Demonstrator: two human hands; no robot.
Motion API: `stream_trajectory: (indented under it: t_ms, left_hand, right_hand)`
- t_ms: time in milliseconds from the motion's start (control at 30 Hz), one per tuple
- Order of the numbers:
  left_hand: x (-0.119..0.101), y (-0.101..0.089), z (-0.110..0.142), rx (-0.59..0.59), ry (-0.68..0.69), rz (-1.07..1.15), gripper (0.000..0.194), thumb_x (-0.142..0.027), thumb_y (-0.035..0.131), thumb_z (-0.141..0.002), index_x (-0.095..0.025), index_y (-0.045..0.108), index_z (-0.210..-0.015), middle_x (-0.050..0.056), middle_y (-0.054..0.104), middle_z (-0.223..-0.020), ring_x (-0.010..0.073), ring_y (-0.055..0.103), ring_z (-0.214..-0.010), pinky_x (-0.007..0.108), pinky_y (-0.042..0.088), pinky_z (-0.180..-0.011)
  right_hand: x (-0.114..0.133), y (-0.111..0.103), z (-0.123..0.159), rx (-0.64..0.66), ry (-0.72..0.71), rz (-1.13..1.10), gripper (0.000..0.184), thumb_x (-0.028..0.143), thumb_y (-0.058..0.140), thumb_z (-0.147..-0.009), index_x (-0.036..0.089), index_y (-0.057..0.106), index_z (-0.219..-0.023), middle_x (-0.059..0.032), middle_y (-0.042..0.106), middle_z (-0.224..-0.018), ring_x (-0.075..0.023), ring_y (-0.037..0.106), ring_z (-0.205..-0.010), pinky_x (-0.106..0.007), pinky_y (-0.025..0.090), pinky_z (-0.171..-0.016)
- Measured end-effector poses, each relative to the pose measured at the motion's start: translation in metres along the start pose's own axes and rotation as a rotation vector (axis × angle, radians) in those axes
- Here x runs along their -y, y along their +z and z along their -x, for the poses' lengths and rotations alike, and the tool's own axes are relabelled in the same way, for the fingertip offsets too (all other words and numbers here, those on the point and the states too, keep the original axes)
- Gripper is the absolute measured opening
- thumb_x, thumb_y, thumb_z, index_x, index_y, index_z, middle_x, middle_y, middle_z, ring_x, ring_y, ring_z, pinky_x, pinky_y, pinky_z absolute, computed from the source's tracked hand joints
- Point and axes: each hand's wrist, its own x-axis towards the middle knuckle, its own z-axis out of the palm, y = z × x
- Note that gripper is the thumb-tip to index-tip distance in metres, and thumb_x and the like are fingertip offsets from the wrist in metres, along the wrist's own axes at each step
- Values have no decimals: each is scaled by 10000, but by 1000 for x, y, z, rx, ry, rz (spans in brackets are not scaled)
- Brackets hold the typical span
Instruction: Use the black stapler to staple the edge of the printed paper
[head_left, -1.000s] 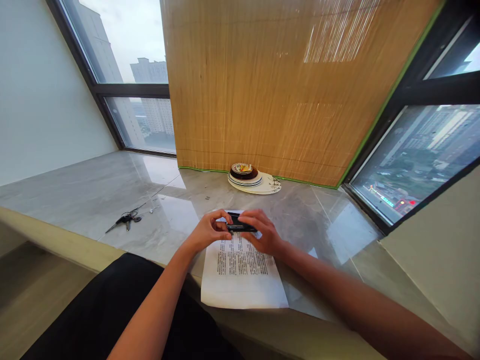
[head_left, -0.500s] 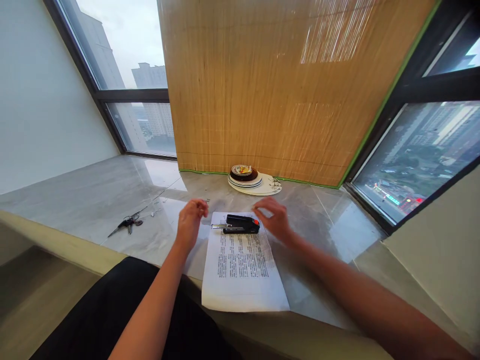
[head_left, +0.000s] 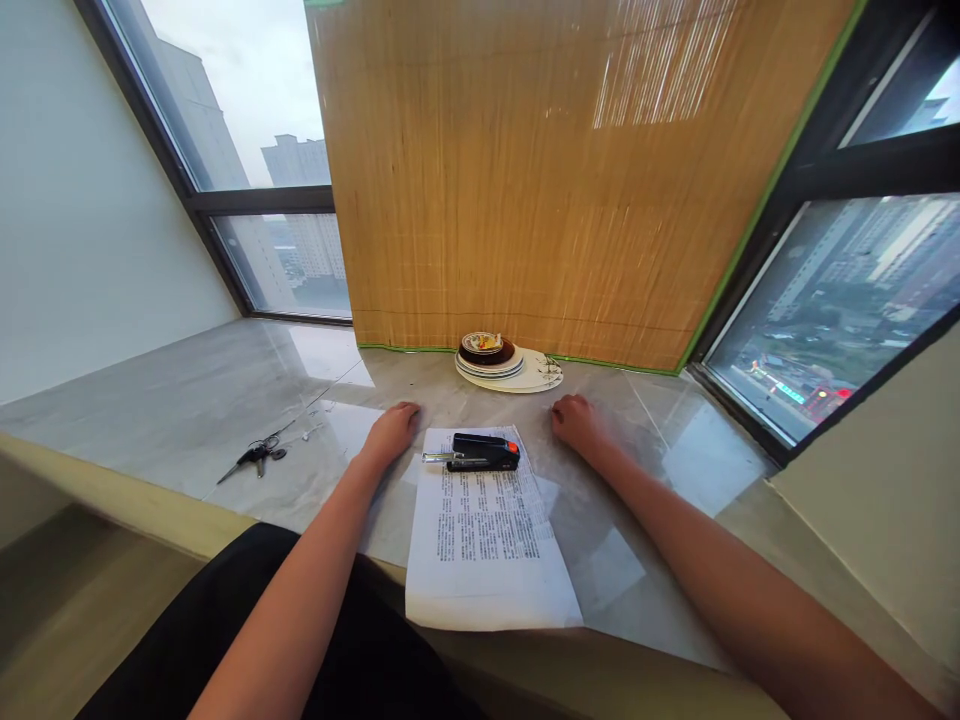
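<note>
A black stapler with a red-orange patch lies across the top of a printed sheet of paper. Its silver metal part sticks out to the left. Left of the paper, my left hand rests on the stone sill with its fingers curled in and nothing seen in them. My right hand lies closed on the sill to the right of the paper's top edge, also with nothing visible in it. Neither hand touches the stapler or the sheet.
Stacked plates stand at the back against a bamboo blind. A bunch of keys lies on the sill at the left. The paper's near end reaches the sill's front edge. Windows flank the blind.
Both hands have come down onto the sill, and their fingers have curled in. My right hand has moved right, away from the stapler. Stapler and paper stay in place.
</note>
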Motion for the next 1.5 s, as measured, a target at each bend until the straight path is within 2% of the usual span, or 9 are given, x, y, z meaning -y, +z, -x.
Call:
stream_trajectory:
  t_ms: [167,300,400,500,600,800,967,1100,1500]
  left_hand:
    - [-6,-16,16,7,-20,-42,231,-109,566,-855,-207,763,-926,103,758,-975,255,695,-921,342,510,-867]
    - [-17,-20,23,-99,-59,215,198,-198,580,-870,-192,761,-951,73,771,-907,225,703,-803,321,537,-735]
    - [-23,-19,30,-128,-130,517,220,-361,673,-834,-176,768,-909,63,770,-849,210,700,-703,304,550,-602]
    - [-26,-20,37,-81,-183,750,348,-460,802,-723,-151,779,-881,72,765,-778,214,714,-692,321,582,-633]
    - [-31,-23,42,-29,-172,826,421,-461,870,-670,-141,799,-934,79,776,-783,208,724,-713,317,583,-688]
    - [-53,-29,49,-15,-2,746,329,-408,841,-749,-173,817,-979,86,786,-969,198,748,-819,331,614,-812]
    - [-62,-30,55,111,63,680,376,-318,783,-809,-178,771,-1158,57,796,-934,192,757,-831,348,628,-861]
    - [-59,-28,57,172,167,528,260,-278,777,-807,-190,778,-1051,49,797,-955,181,740,-794,335,617,-833]
    - [-59,-30,55,108,236,314,116,-136,691,-816,-202,773,-864,9,797,-863,179,741,-809,301,557,-843]
  right_hand:
    - [20,-7,6,-127,17,-62,215,188,555,-926,148,746,-837,-132,740,-940,-248,655,-907,-337,472,-817]
    - [67,-9,26,-269,-124,-452,204,269,579,-971,192,708,-834,-67,724,-868,-206,652,-812,-323,503,-772]
    - [103,-8,42,-222,-323,-702,135,296,610,-989,224,724,-982,-66,737,-983,-227,664,-956,-366,522,-885]
    - [119,-6,48,-77,-473,-708,218,316,664,-977,235,692,-1177,-84,720,-1124,-244,641,-1073,-412,507,-984]
    - [119,-3,46,24,-507,-663,298,321,678,-973,222,663,-1254,-94,715,-1122,-249,635,-1063,-424,513,-975]
    - [114,1,45,65,-483,-661,321,298,662,-984,225,646,-1296,-94,720,-1166,-244,651,-1089,-423,505,-997]
    - [115,1,45,69,-468,-656,326,289,669,-977,229,648,-1297,-91,722,-1164,-244,658,-1078,-417,510,-985]
    - [114,2,45,69,-469,-638,324,275,669,-970,224,648,-1289,-93,723,-1147,-249,657,-1071,-418,516,-970]
    - [113,4,45,77,-465,-635,329,296,660,-979,210,644,-1296,-105,720,-1144,-246,663,-1062,-415,528,-961]
